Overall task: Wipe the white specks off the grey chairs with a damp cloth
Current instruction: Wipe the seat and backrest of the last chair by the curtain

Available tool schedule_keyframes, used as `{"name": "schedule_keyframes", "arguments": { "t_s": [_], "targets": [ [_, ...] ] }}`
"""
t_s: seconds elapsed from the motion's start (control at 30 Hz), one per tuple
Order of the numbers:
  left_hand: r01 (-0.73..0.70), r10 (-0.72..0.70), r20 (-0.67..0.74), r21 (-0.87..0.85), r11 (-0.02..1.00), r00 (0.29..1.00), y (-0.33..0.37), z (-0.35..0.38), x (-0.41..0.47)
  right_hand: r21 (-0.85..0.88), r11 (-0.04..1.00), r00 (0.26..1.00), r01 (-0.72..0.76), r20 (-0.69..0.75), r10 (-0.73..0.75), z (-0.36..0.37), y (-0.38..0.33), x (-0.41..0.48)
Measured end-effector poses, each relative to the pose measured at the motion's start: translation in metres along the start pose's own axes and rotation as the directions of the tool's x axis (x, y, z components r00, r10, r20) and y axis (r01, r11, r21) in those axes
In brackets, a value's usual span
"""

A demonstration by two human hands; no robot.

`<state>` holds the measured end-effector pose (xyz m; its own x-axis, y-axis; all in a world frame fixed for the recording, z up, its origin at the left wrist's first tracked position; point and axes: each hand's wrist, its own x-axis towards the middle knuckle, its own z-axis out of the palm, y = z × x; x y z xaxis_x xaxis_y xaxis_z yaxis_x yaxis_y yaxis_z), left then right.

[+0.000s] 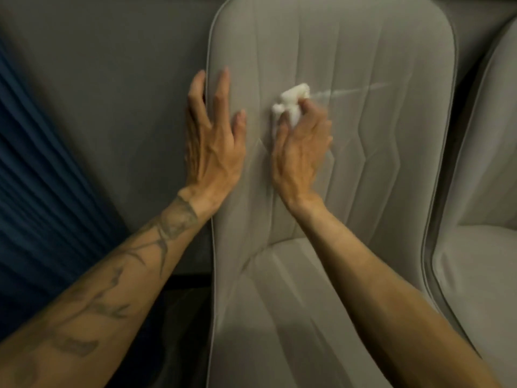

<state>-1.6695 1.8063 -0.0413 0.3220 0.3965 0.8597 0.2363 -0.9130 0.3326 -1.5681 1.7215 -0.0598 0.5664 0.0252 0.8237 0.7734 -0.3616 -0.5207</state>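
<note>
Your right hand [300, 141] grasps the bunched white cloth [291, 103] against the grey chair [363, 65] backrest, beside a whitish streak [361, 89]. Your left hand [212, 135] rests flat, fingers straight, on the backrest's edge. No readable writing.

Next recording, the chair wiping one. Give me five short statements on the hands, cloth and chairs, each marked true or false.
1. The right hand holds a bunched white cloth against the chair's backrest. True.
2. The left hand grips a spray bottle. False: it holds nothing and lies with fingers spread at the backrest's left edge.
3. A pale streak runs to the right of the cloth. True.
4. Only one grey chair is in view. False: a second chair shows at the right edge.
5. The cloth lies on the seat cushion. False: it is up on the backrest.
</note>
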Motion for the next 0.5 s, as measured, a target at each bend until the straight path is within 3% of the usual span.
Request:
{"name": "schedule_keyframes", "arguments": {
  "t_s": [0.1, 0.17, 0.23, 0.3, 0.37, 0.43, 0.5],
  "targets": [
    [-0.024, 0.023, -0.049, -0.012, 1.0, 0.999, 0.001, 0.006, 0.023, -0.034, 0.964, 0.956, 0.262, 0.144, -0.255, 0.004, 0.0, -0.027],
    [-0.043, 0.043, -0.068, 0.005, 0.999, 0.997, -0.001, 0.01, 0.023, -0.117, 0.931, 0.93, 0.346, 0.176, -0.324, -0.005, 0.022, -0.007],
    [-0.05, 0.052, -0.079, 0.021, 0.999, 0.996, -0.005, 0.013, 0.022, -0.281, 0.901, 0.943, 0.331, 0.089, -0.319, -0.016, 0.05, 0.043],
    [-0.051, 0.054, -0.095, 0.038, 0.998, 0.994, -0.006, 0.014, 0.021, -0.403, 0.896, 0.971, 0.184, -0.065, -0.229, -0.029, 0.075, 0.103],
    [-0.057, 0.061, -0.104, 0.043, 0.997, 0.993, -0.006, 0.016, 0.02, -0.393, 0.919, 0.972, -0.001, -0.218, -0.092, -0.034, 0.085, 0.136],
    [-0.061, 0.064, -0.101, 0.038, 0.997, 0.993, -0.005, 0.017, 0.019, -0.329, 0.944, 0.985, -0.037, -0.17, -0.021, -0.021, 0.075, 0.117],
    [-0.063, 0.067, -0.109, 0.046, 0.997, 0.992, -0.006, 0.016, 0.019, -0.271, 0.948, 0.984, 0.164, -0.03, -0.178, -0.009, 0.06, 0.068]
  ]
}}
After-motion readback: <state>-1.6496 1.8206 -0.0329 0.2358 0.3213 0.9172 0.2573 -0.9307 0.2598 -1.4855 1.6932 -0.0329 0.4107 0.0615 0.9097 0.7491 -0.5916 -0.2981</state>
